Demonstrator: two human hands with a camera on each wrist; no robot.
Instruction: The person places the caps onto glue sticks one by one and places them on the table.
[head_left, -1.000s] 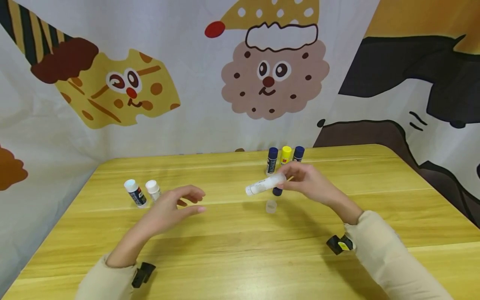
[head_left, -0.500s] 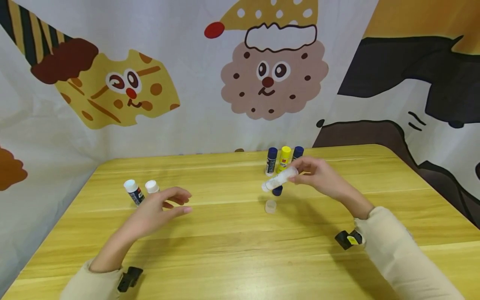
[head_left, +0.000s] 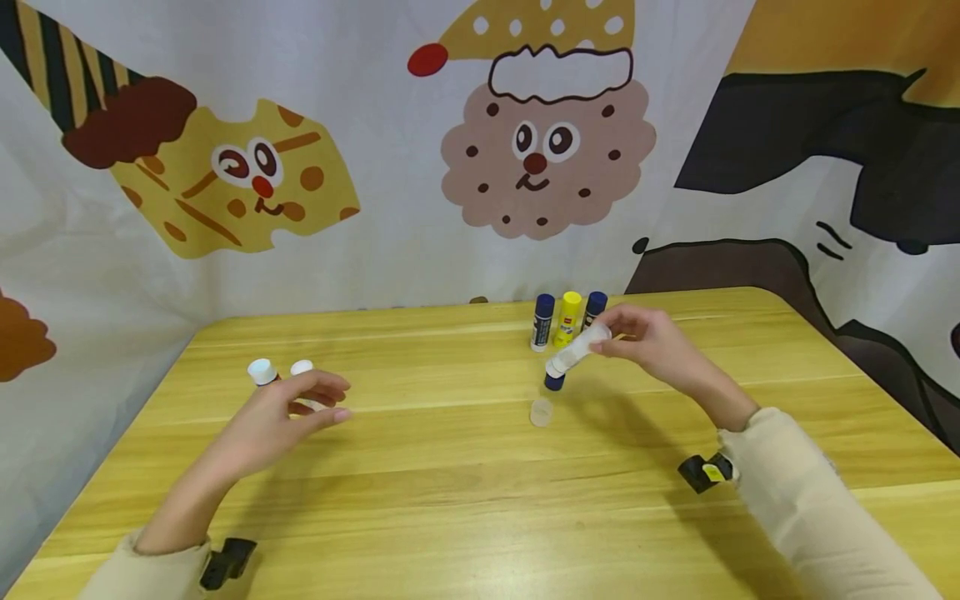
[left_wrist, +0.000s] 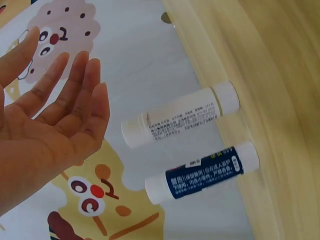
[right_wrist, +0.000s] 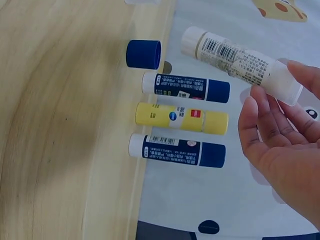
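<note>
My right hand (head_left: 652, 354) pinches a white glue stick (head_left: 576, 352) by its translucent capped end, between thumb and fingers. The stick tilts in the air, its lower end overlapping a loose navy cap (head_left: 554, 382) in the head view. Its printed label and barcode face the right wrist camera. My left hand (head_left: 258, 429) holds nothing, fingers loosely bent, above the left side of the table. Close to it stand a white glue stick (left_wrist: 185, 115) and a navy-labelled one with a white top (left_wrist: 205, 172), both partly hidden behind the hand in the head view.
Upright at the back right are a navy glue stick (head_left: 542, 323), a yellow one (head_left: 567, 320) and another navy one (head_left: 595, 307), partly behind my right hand. A translucent cap (head_left: 541, 412) lies nearer on the wooden table (head_left: 465, 500). A printed curtain (head_left: 390, 167) hangs behind.
The right hand has moved rightward with the white glue stick, which now tilts more steeply. The left hand has drifted left, covering more of the two glue sticks there.
</note>
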